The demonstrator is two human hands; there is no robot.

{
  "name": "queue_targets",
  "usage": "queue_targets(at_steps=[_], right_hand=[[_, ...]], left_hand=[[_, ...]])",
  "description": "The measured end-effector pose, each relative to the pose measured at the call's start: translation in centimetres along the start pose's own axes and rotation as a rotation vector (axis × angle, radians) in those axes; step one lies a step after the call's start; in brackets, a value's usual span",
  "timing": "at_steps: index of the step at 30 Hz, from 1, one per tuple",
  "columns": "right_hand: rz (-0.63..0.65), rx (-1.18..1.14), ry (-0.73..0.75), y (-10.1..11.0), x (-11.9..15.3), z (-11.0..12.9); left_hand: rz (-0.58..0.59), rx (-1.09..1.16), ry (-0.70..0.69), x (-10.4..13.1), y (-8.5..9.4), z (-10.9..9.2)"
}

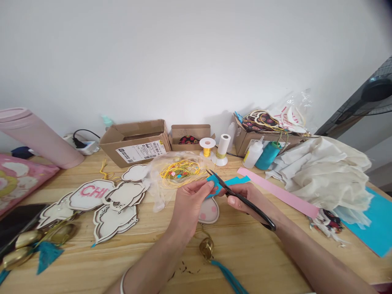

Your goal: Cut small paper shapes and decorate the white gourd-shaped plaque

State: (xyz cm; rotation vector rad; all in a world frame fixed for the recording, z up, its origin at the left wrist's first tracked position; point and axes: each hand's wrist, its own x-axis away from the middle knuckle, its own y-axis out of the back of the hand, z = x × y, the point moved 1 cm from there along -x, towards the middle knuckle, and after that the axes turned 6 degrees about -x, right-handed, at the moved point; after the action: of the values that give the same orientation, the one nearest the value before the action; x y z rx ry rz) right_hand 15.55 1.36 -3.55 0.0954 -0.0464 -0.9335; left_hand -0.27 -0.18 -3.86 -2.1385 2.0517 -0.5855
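My left hand (196,196) pinches a piece of bright blue paper or felt (234,181) between thumb and fingers, above the middle of the wooden table. My right hand (245,196) is closed round a pair of black scissors (245,200), whose blades lie across the blue piece and point up to the left. Below the hands lies a white ornament with pink spots (209,211), partly hidden by them. A gold bell (206,248) with a teal tassel (228,277) hangs from it by a cord, flat on the wood.
White cloud-shaped panels (114,222) are piled on the left. Behind stand a cardboard box (134,141), a yellow thread spool (207,148), a glue bottle (253,154) and a teal thread cone (268,155). Rightward lie a pink strip (278,192), crumpled cream fabric (324,171) and a blue sheet (375,222).
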Motion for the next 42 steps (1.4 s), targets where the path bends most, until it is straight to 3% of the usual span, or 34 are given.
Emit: queue_targets(at_steps=[20,31,42], right_hand=[[0.091,0.108,-0.032,1.3,0.3,-0.1],[0.081,0.143,-0.1,1.8,0.3,0.2],[0.043,0.06,-0.005,0.9,-0.1,0.2]], left_hand=[[0.042,-0.089,0.096,-0.3,0.3,-0.6],[0.08,-0.126,0.135,-0.6,0.7,-0.6],[0.135,0.003,0.101,-0.5,0.5,-0.4]])
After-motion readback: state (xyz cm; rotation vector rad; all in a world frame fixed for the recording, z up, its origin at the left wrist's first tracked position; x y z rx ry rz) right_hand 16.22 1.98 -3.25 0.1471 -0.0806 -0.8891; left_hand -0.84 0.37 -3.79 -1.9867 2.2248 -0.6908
